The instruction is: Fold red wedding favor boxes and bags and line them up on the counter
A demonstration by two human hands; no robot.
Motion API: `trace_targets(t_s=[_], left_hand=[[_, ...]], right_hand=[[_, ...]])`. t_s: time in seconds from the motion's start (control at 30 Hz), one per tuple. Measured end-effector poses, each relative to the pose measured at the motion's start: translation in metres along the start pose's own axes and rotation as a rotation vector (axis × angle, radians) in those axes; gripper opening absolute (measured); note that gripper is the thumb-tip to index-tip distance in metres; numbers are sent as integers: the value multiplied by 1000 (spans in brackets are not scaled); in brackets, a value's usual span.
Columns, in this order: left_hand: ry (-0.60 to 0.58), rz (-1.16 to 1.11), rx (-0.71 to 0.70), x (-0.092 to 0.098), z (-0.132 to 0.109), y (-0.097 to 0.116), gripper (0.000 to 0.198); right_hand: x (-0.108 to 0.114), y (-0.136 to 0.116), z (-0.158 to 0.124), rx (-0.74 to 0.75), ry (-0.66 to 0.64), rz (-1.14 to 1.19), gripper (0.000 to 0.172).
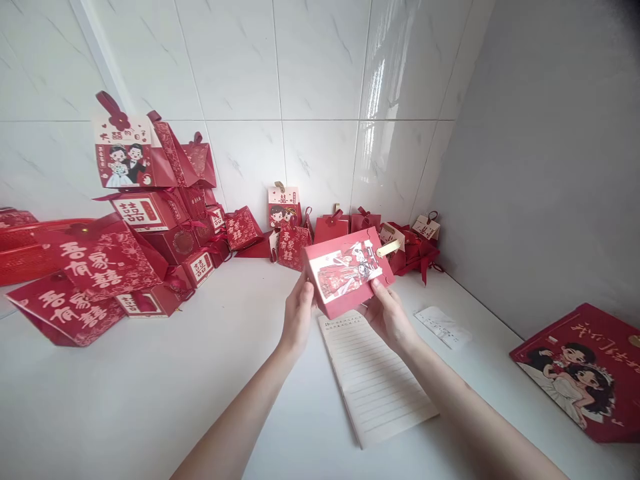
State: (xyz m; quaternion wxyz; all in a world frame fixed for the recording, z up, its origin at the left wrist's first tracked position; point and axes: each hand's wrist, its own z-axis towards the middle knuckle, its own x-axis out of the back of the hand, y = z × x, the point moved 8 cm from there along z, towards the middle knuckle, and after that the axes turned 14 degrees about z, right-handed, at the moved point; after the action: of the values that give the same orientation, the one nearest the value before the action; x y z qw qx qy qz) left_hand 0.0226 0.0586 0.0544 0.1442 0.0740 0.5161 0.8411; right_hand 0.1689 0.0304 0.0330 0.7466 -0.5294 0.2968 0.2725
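A small red gift box (pixel 347 270) with a cartoon couple printed on its front and a gold tab at its upper right is held up above the white table (pixel 150 393). My left hand (pixel 299 312) grips the box's left end, fingers closed on it. My right hand (pixel 387 313) holds its lower right edge from underneath. Directly below the box lies a lined notepad (pixel 375 380), flat on the table.
A heap of red gift boxes and bags (pixel 130 227) fills the left and back of the table against the tiled wall. More small red boxes (pixel 400 240) line the back corner. A folded paper slip (pixel 443 327) and a flat red bag (pixel 585 370) lie at right.
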Motion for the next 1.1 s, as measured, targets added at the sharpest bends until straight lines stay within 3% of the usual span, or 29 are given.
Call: trace_targets(t_s=[0.13,0.27,0.37,0.53,0.67,0.87,1.1], left_hand=[[-58,70,-42,-10,-5,14,56],[-107,32,-122,-19,-9,27,64],[-72,5,-175,-18,-11,30,69],[41,-2,-224,-8,-10,31,63],[88,-47,-190,-1,-6,20,53],[117,-161,-31,6,-4,-6,44],[185,-195,42,8,-2,0,45]], right_hand=[[7,0,3,-15,105,111,42],[5,10,1,-128,162,215,32],[0,18,-4,-222,181,281,32],[2,28,-6,-313,148,229,46],[-3,21,-5,-226,3,122,61],[-14,12,-10,-70,-112,-84,48],[-19,9,-13,-23,-175,-165,41]])
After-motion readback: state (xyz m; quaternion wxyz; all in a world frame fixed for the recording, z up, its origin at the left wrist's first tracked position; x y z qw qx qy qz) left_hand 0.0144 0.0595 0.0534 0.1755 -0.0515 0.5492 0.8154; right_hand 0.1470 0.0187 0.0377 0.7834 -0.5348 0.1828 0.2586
